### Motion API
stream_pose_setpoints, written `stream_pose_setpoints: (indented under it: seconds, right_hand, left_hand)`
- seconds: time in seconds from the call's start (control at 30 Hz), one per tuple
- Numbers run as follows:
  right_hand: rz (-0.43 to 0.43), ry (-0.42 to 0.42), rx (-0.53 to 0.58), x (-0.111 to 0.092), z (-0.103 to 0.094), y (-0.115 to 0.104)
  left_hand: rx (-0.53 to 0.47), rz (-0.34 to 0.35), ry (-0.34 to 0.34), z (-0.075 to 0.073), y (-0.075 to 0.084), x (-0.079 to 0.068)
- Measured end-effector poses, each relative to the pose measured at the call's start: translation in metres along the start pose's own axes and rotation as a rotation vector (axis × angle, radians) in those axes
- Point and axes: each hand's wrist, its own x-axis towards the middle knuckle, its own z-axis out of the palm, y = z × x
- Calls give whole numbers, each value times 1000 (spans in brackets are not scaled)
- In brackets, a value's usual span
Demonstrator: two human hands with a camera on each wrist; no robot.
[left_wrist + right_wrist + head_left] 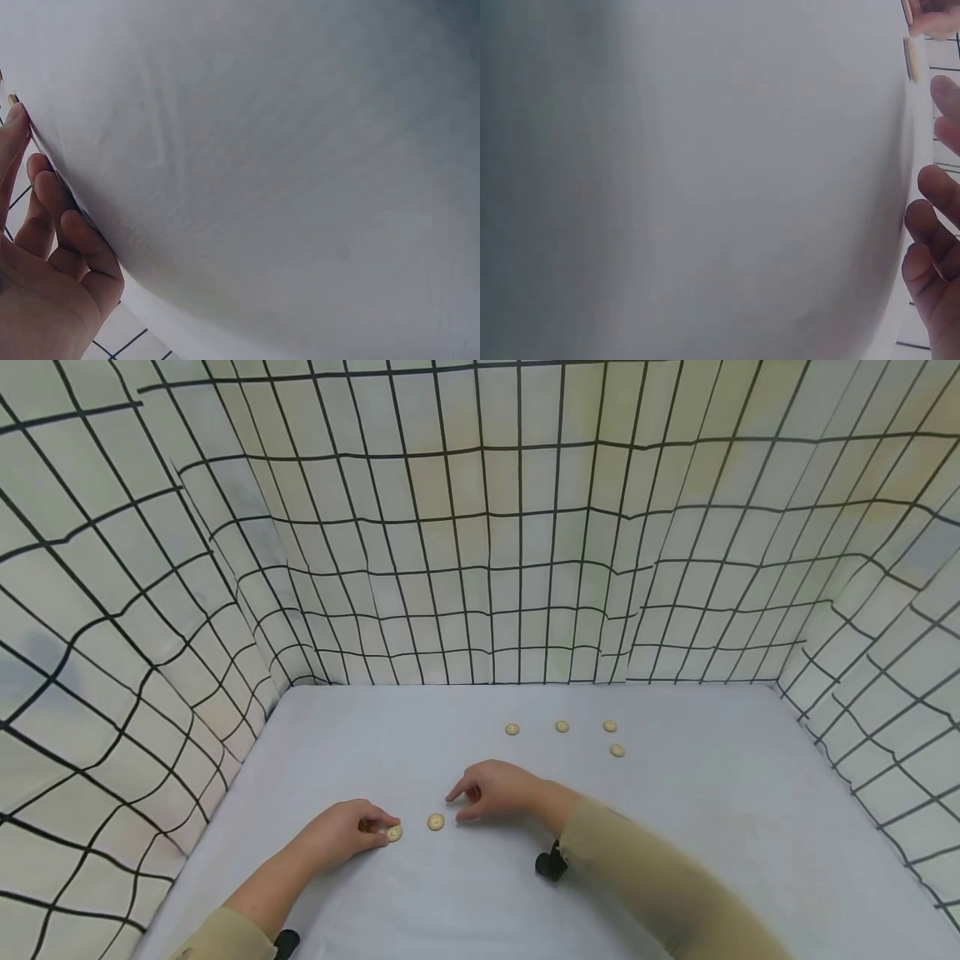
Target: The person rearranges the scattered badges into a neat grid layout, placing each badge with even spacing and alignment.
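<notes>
At the front left of the table, my left hand [341, 835] pinches a round beige button [394, 833] between thumb and forefinger. The left wrist view shows only a sliver of that button [13, 98] at the fingertips. A second beige button [436, 822] lies flat on the cloth, just right of the held one. My right hand [501, 791] hovers beside it, with thumb and forefinger spread apart and nothing between them. In the right wrist view the loose button [912, 59] appears edge-on, a little beyond the right fingertips [942, 86].
Farther back, three buttons form a row: a left one [512, 729], a middle one [562, 726] and a right one [610, 726]. Another button [617, 750] lies in front of the right one. White cloth covers the table [750, 827]; black-gridded fabric walls [465, 543] enclose its back and sides.
</notes>
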Motion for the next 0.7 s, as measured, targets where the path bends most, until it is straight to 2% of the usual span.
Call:
stream_pose_setpoints:
  seconds: [0.33, 0.7]
  right_hand:
    - [-49, -17, -78, 16, 9, -18]
    - [-73, -25, -177, 20, 14, -21]
  left_hand:
    - [3, 8, -2, 0, 0, 1]
    - [-1, 7, -16, -2, 0, 2]
